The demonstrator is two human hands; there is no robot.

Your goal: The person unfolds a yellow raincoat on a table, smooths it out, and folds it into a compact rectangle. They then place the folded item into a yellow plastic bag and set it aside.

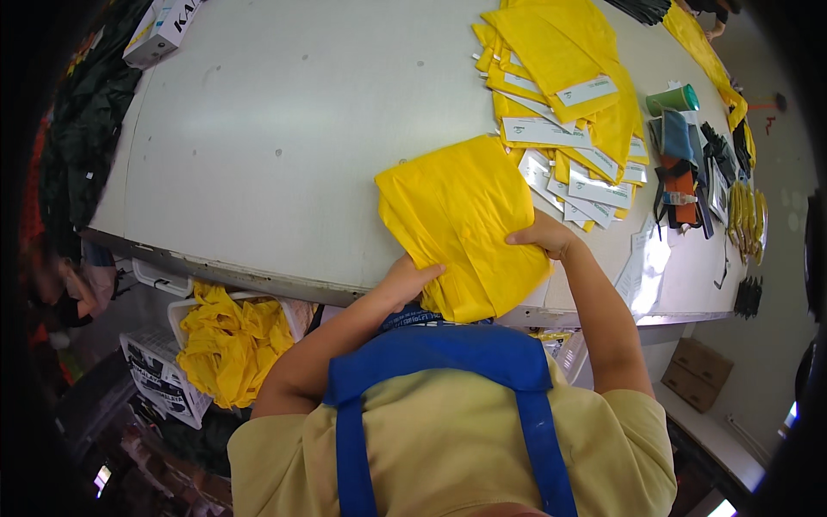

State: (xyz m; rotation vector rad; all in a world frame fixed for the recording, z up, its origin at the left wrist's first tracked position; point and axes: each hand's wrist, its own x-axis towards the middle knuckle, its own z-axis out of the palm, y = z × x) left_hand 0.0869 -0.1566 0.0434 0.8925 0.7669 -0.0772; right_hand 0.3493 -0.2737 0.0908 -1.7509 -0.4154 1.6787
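A folded piece of thin yellow cloth [465, 220] hangs over the table's near edge, its far part lying on the white top. Its near left side is pinched by my left hand [412, 281], thumb on top and the other fingers hidden beneath. My right hand [544, 235] grips the right side the same way, thumb pressed on the upper face. Just beyond my right hand lies a pile of folded yellow cloth pieces [560, 56], many with white printed labels [544, 132] at their ends. The held piece touches or nearly touches the pile's lower left.
At the right of the table [258, 103] are a green roll [674, 100], a blue and orange pouch [679, 159] and yellow packets [746, 220]. A white box [164, 30] stands far left. Below the table edge, a white basket [179, 312] holds crumpled yellow cloth [234, 345].
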